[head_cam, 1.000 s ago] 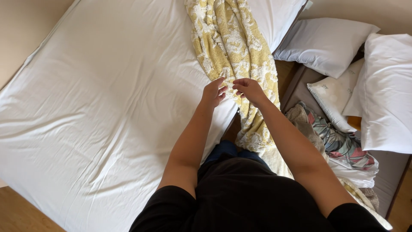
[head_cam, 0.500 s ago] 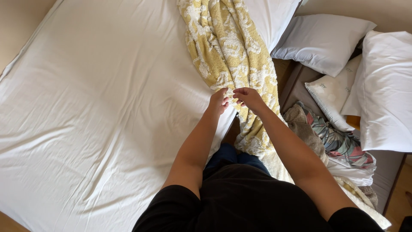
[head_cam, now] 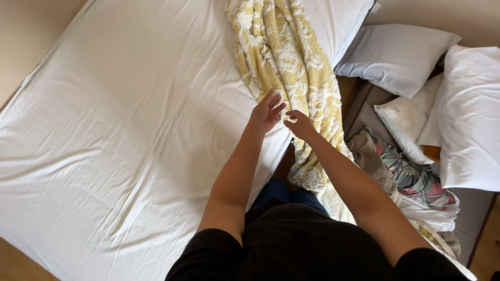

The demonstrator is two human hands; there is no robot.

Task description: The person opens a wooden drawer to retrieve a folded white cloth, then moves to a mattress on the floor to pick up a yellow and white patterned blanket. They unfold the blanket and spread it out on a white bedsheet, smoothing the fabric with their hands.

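The left hand (head_cam: 266,112) hovered with fingers spread and the right hand (head_cam: 298,124) loosely curled, both empty above the yellow blanket (head_cam: 291,78), which lay along the bed (head_cam: 130,130) edge. The work seemed to be at the reaching stage; taking the blanket would call for lowering both hands to its near edge.
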